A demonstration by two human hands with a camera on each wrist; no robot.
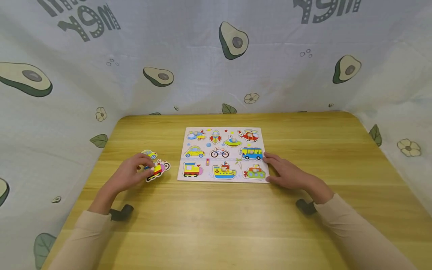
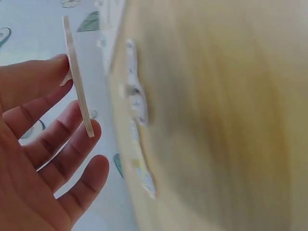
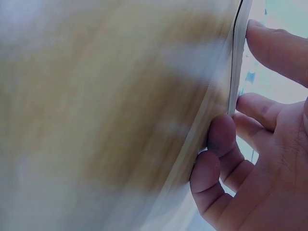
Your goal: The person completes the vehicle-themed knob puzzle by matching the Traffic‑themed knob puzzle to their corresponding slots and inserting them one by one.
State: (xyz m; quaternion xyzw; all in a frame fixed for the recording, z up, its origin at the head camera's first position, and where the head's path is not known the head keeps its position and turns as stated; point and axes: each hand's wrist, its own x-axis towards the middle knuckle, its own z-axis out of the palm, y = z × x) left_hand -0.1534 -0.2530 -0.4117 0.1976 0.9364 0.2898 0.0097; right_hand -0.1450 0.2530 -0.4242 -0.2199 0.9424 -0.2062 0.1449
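Observation:
My left hand [image 1: 131, 171] pinches a train puzzle piece [image 1: 157, 171] by its small knob. In the left wrist view this train piece [image 2: 77, 77] is seen edge-on between thumb and fingers, above the wooden table. Below it lie a bicycle piece [image 1: 165, 165] and a yellow car piece [image 1: 149, 153], partly covered by the hand. At the middle of the table is the puzzle board [image 1: 207, 144], with pictures of vehicles. My right hand [image 1: 287, 173] rests at the board's right edge, thumb by the near corner and fingertips beside the bus piece [image 1: 251, 153].
Knobbed pieces sit in the board, among them a helicopter [image 1: 249, 135], a ship [image 1: 224, 170] and a submarine [image 1: 255, 172]. The train [image 1: 191, 169], car [image 1: 194, 151] and bicycle [image 1: 219, 152] spots show no knobs. A patterned curtain [image 1: 195, 48] hangs behind the table.

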